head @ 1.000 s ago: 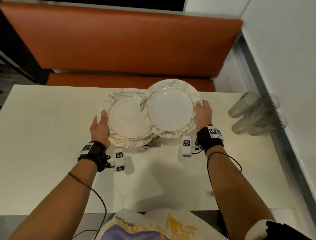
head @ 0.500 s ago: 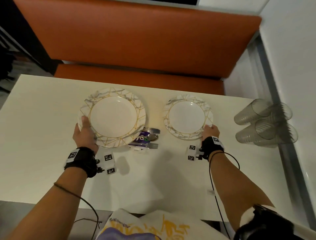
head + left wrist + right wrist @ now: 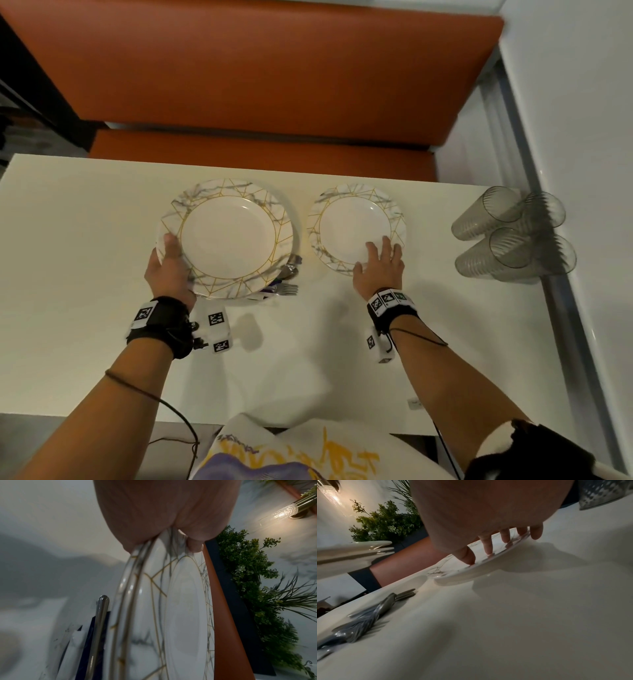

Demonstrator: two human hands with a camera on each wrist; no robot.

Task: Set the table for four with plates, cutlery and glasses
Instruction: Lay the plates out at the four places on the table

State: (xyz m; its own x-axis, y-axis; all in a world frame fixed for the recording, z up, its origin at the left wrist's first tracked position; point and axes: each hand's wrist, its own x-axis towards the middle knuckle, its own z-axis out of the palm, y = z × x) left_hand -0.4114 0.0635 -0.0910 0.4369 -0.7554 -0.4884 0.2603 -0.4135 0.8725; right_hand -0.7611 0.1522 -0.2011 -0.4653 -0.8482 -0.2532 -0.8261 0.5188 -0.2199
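- left hand [image 3: 169,270] grips the rim of a plate stack [image 3: 226,236], lifted over the cutlery [image 3: 286,279]
- right hand [image 3: 378,270] rests spread fingers flat on a single plate [image 3: 346,222] on the surface [image 3: 85,257]
- glasses [image 3: 513,233] lie far right

A pale, cream-coloured table [image 3: 68,274] fills the near part of the head view, its far edge running along an orange bench. One marble-patterned plate [image 3: 346,226] with gold lines sits flat on the tabletop right of centre. Left of it, a bundle of cutlery [image 3: 289,279] lies on the surface, forks and spoons together on a dark wrapper, partly hidden under a stack of plates [image 3: 226,236] raised above it. At the table's right edge, four clear ribbed glasses [image 3: 510,236] lie on their sides in a tight cluster.
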